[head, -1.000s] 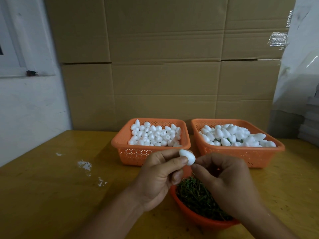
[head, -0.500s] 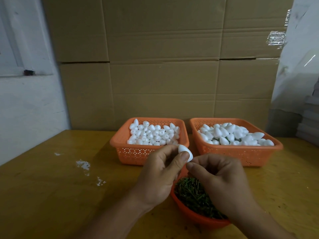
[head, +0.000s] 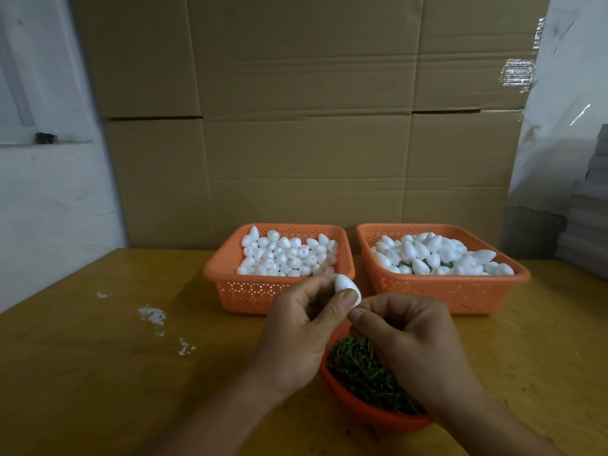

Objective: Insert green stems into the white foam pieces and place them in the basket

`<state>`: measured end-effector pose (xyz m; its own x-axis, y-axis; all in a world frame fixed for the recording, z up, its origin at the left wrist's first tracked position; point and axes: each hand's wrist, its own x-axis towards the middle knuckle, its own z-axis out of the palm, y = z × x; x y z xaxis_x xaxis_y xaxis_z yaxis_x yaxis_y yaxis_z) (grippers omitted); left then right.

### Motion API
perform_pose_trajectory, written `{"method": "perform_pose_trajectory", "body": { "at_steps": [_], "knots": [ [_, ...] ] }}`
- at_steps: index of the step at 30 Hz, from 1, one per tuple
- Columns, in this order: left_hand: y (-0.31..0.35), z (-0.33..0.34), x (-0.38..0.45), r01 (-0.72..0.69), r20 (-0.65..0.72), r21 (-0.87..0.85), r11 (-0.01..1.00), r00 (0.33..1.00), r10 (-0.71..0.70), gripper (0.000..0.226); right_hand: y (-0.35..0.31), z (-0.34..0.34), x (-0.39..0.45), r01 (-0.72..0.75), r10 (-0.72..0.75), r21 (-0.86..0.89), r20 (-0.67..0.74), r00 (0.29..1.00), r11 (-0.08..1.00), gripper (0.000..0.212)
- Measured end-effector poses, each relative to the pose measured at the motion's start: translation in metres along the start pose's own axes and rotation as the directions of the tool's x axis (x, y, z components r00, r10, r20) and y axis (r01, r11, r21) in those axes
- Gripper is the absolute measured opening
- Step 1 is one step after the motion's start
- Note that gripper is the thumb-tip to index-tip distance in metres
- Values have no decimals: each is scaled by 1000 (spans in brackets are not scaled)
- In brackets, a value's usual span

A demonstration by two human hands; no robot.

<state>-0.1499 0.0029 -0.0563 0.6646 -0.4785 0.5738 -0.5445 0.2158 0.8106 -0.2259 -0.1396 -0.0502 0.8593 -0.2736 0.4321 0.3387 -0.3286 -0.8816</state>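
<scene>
White foam piece [head: 348,289], egg-shaped, sits pinched between thumb and fingers of the left hand [head: 304,327], raised above the worktop [head: 98,373]. Touching its lower end, the right hand [head: 414,343] has its fingertips pressed together as if pinching something too small to make out. Beneath both hands lies an orange bowl [head: 371,413] of green stems [head: 362,370]; beyond them stand two orange baskets [head: 250,294] [head: 460,294] of foam pieces.
</scene>
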Motion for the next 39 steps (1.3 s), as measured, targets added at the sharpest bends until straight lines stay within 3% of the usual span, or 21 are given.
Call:
{"method": "perform_pose_trajectory", "body": {
  "at_steps": [8,13,16,19,23,26,34,39],
  "knots": [
    [-5,2,-2,53,12,7,999,999,-53,31,-4,-10,13,-127,133,61,-114,985,990,13],
    [-11,1,-5,95,2,118,988,995,-96,35,10,-47,52,-155,69,-249,-325,943,956,20],
    [-11,3,-6,103,4,125,987,995,-104,34,27,-76,80,-218,14,-471,-398,917,855,20],
    [-11,4,-6,111,7,120,987,994,-112,33,44,-101,105,-355,-13,-663,-482,876,659,34],
    [-13,2,-7,114,7,134,984,993,-116,31,51,-114,128,-486,90,-761,-500,862,429,22],
    [-14,2,-8,125,12,143,982,992,-128,33,49,-117,137,-487,149,-806,-465,873,337,15],
    [-14,5,-8,87,61,153,984,993,-98,26,48,-115,143,-466,252,-830,-401,880,306,26],
    [-15,5,-8,66,62,158,985,995,-77,27,48,-119,141,-477,187,-815,-439,879,330,19]
  ]
}}
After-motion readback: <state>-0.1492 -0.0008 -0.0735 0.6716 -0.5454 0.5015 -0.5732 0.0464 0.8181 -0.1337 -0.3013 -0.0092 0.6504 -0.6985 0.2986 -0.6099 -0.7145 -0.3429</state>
